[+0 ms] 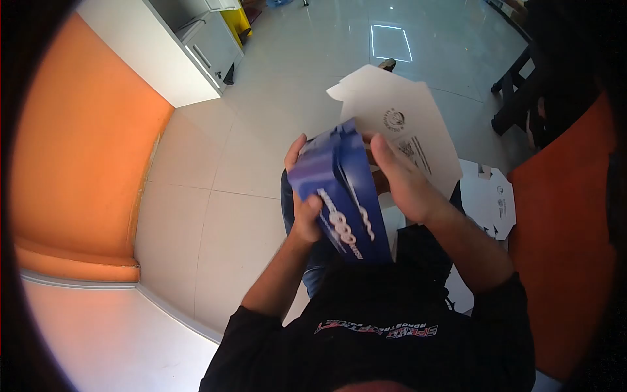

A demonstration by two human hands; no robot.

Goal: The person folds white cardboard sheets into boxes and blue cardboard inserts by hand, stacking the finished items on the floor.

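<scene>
Blue carton [343,196] is up in front of my chest, above my lap, between both hands. My left hand [304,202] clamps its lower left edge, thumb on the printed face. My right hand [405,183] presses flat against the right side, probably to hold the panels together.

A white cardboard sheet [398,111] rises behind; I cannot tell whether it is joined to the carton. The carton's lettering is blurred.

More flat cardboard [493,199] lies on the floor [222,196] to the right, partly hidden by my arm.
</scene>
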